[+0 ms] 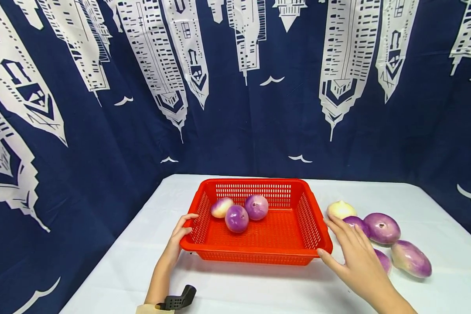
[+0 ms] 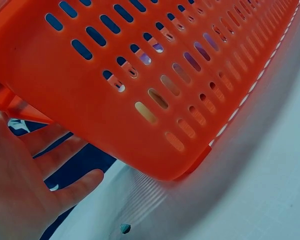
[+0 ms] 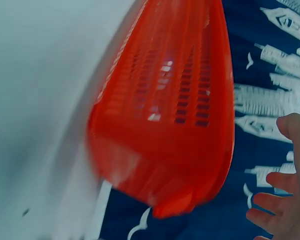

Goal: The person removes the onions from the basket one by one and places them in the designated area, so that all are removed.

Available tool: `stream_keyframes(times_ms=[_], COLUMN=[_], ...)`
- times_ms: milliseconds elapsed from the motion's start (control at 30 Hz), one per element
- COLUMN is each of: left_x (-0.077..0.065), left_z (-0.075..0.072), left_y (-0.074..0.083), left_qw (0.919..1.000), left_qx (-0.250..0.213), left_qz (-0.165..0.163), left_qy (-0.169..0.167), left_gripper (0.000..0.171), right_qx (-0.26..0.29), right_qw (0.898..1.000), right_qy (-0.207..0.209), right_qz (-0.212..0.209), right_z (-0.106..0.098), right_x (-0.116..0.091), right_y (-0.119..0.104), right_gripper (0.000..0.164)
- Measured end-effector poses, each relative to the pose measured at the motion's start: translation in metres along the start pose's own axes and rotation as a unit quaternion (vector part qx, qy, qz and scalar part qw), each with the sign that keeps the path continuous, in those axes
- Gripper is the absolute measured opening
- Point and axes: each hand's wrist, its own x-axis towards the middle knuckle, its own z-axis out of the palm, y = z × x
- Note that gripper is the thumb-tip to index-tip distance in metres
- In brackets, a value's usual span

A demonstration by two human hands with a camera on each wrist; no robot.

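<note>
Red basket [image 1: 255, 257], one: at the white table [image 1: 227, 292], between your two hands. Contents: three purple-and-cream vegetables [image 1: 237, 219], grouped left of its centre.

Your left hand [image 1: 174, 240], one: fingers extended and spread, tips at the basket's left rim; firm contact cannot be told.

Your right hand [image 1: 355, 257], one: fingers straight, thumb apart, holding nothing; beside the basket's right end, a gap showing in the right wrist view.

Loose vegetables, five: one cream [image 1: 341, 209], four purple [image 1: 382, 228], right of the basket, some partly hidden behind your right hand.
</note>
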Motion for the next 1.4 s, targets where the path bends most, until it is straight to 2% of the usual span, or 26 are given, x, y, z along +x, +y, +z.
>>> stream_keyframes(times_ms=[200, 567, 767, 1000, 1167, 1400], left_x=[-0.001, 0.000, -0.002, -0.001, 0.000, 0.000], left_z=[0.000, -0.001, -0.001, -0.001, -0.001, -0.002], left_y=[0.000, -0.001, -0.003, -0.004, -0.004, -0.003], left_qw=[1.0000, 1.0000, 1.0000, 1.0000, 1.0000, 1.0000], left_qx=[-0.003, -0.003, -0.004, 0.002, 0.006, 0.003], left_qz=[0.003, 0.006, 0.006, -0.002, 0.000, 0.006], left_qy=[-0.003, 0.000, -0.002, 0.002, 0.003, 0.001], left_gripper=[0.047, 0.046, 0.045, 0.046, 0.046, 0.045], right_qx=[-0.001, 0.025, 0.019, 0.044, 0.056, 0.067], right_qw=[1.000, 0.993, 0.988, 0.982, 0.976, 0.963], right_qy=[-0.021, -0.112, -0.145, -0.174, -0.201, -0.251], right_qz=[-0.020, 0.029, 0.046, 0.051, 0.056, 0.077], right_z=[0.012, 0.036, 0.054, 0.070, 0.081, 0.100], right_x=[0.020, 0.062, 0.078, 0.096, 0.108, 0.123], right_y=[-0.022, -0.044, -0.053, -0.069, -0.077, -0.085], right_gripper=[0.068, 0.074, 0.074, 0.075, 0.075, 0.077])
